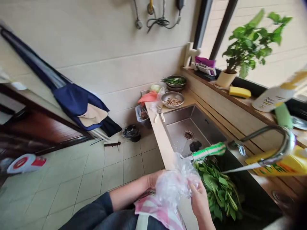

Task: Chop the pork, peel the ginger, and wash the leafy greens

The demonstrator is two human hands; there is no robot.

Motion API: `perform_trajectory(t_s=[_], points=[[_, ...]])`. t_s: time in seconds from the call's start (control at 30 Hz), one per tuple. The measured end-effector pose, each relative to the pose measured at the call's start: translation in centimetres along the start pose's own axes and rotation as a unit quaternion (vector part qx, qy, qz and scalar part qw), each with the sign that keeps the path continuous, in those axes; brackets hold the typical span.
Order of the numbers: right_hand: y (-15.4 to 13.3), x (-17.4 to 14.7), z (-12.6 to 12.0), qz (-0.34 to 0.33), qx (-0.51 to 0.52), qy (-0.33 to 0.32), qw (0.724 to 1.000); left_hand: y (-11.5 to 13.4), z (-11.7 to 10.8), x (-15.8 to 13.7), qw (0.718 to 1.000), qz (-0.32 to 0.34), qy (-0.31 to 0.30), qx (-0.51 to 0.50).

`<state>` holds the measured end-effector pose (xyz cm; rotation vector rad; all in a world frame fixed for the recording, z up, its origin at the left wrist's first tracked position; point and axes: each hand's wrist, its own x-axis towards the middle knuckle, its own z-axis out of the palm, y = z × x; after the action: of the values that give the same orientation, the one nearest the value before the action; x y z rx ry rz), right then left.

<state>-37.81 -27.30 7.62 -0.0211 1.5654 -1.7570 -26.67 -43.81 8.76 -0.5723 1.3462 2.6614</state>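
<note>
A crumpled clear plastic bag (169, 188) is bunched up in front of my body, at the front edge of the counter. My right hand (198, 190) pinches its right side between thumb and fingers. My left hand (157, 179) is at the bag's other side, its fingers mostly covered by the plastic. Just right of the bag, leafy green vegetables (219, 188) lie in the near sink basin. A green-and-white striped cloth (208, 151) hangs over the divider bar between the basins. Water runs from the curved faucet (285, 143) onto the leaves.
The far steel basin (184, 126) has a dark clump by its drain. Scissors (159, 114), a bowl of brownish pieces (172, 101) and green stalks (176, 80) occupy the far counter. A potted plant (225, 79) and pump bottle (271, 99) line the sill. A black bin (131, 132) stands on the floor.
</note>
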Motion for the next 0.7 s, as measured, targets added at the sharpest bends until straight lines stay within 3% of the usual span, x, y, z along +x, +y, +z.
perform_trajectory(t_s=[0.07, 0.13, 0.23, 0.3, 0.4, 0.5, 0.6, 0.7], points=[[-1.1, 1.3, 0.3, -0.054, -0.038, 0.073, 0.995, 0.6, -3.5, -1.4, 0.999, 0.023, 0.032, 0.004], [-2.2, 2.5, 0.0, -0.094, -0.079, 0.149, 0.981, 2.2, -7.5, -3.5, 0.992, 0.040, 0.093, 0.078], [-3.0, 3.7, 0.9, -0.122, -0.128, 0.176, 0.968, 5.4, -11.5, -6.4, 0.963, 0.068, 0.172, 0.194], [-2.5, 3.9, 3.5, -0.130, -0.137, 0.130, 0.974, 7.1, -11.8, -7.0, 0.951, 0.117, 0.170, 0.229], [-1.1, 3.8, 10.0, -0.114, -0.123, -0.001, 0.986, 7.4, -10.3, -5.4, 0.928, 0.171, 0.113, 0.312], [-0.3, 4.8, 16.4, -0.114, -0.138, -0.140, 0.974, 5.9, -11.4, -2.9, 0.917, 0.135, 0.099, 0.363], [-0.3, 8.0, 20.7, -0.115, -0.186, -0.219, 0.951, 5.6, -17.7, -2.1, 0.936, 0.083, 0.158, 0.304], [-0.2, 12.8, 23.5, -0.070, -0.245, -0.172, 0.952, 8.1, -27.4, -3.6, 0.927, 0.097, 0.318, 0.174]])
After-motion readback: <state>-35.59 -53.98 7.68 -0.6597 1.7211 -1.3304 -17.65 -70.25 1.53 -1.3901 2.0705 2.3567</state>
